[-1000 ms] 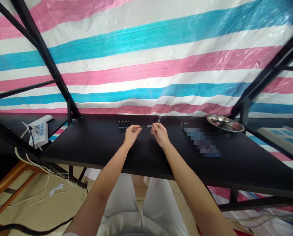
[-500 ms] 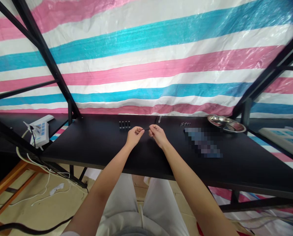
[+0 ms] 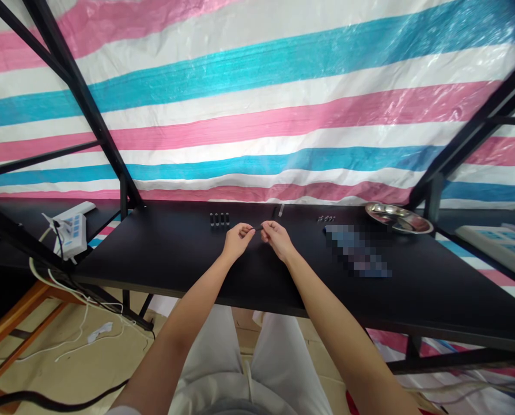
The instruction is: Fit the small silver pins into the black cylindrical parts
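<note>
Between my two hands is a thin, dark, stick-like piece (image 3: 258, 228), too small to name more exactly. My left hand (image 3: 237, 238) pinches its left end, and my right hand (image 3: 276, 237) pinches the right end. Both hands are just above the black table (image 3: 166, 248). To the left stand several small black cylinders with pale ends (image 3: 220, 219), set in a row. Behind my right hand lie a small clear piece (image 3: 281, 210) and a slim dark piece (image 3: 275, 212). Fingers hide part of the held piece.
Several small shiny parts (image 3: 326, 218) lie on the right, near a round metal tray (image 3: 372, 211). A blurred-out flat item (image 3: 356, 251) is in front of them. Black frame posts (image 3: 106, 138) rise on both sides. A white power strip (image 3: 72, 233) is at the far left.
Almost nothing differs. My hands keep their pinch on the dark piece, with the right fingers shifted very slightly left, closer to the left ones.
</note>
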Motion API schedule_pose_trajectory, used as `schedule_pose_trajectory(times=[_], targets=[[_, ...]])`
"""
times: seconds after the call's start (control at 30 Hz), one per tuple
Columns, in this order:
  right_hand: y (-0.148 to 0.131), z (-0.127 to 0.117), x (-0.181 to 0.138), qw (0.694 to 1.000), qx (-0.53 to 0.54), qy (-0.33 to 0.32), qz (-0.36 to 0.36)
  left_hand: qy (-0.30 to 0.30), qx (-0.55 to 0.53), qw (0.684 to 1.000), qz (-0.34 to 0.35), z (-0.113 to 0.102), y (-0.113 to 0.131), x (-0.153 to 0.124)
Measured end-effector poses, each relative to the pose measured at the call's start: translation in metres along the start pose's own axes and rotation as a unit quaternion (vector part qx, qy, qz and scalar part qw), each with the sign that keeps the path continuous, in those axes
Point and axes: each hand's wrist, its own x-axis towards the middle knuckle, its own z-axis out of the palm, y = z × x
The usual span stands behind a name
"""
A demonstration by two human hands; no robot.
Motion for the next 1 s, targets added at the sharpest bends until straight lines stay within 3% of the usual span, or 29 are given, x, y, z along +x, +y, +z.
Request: schedule_pose_trajectory(times=[0.2,0.4,0.6,0.7,0.87,1.0], targets=[[-0.002,0.0,0.0,0.999,-0.005,0.032,0.006,-0.005,0.094,0.994,0.06,-0.001,0.004,-0.004],[-0.006,-0.003,0.001,0.997,0.067,0.017,0.019,-0.014,0.127,0.987,0.095,0.001,-0.002,-0.003],[-0.006,-0.004,0.002,0.998,0.06,0.011,0.034,-0.016,0.211,0.966,0.152,-0.002,0.007,0.001],[-0.004,-0.004,0.003,0.998,0.047,0.022,0.033,-0.054,0.276,0.94,0.195,-0.008,0.023,0.012],[-0.001,-0.004,0.004,0.998,-0.031,0.033,0.036,-0.2,0.358,0.876,0.255,-0.027,0.055,0.053],[-0.003,-0.004,0.002,0.996,-0.061,0.052,0.036,-0.242,0.416,0.851,0.21,-0.045,0.065,0.093]])
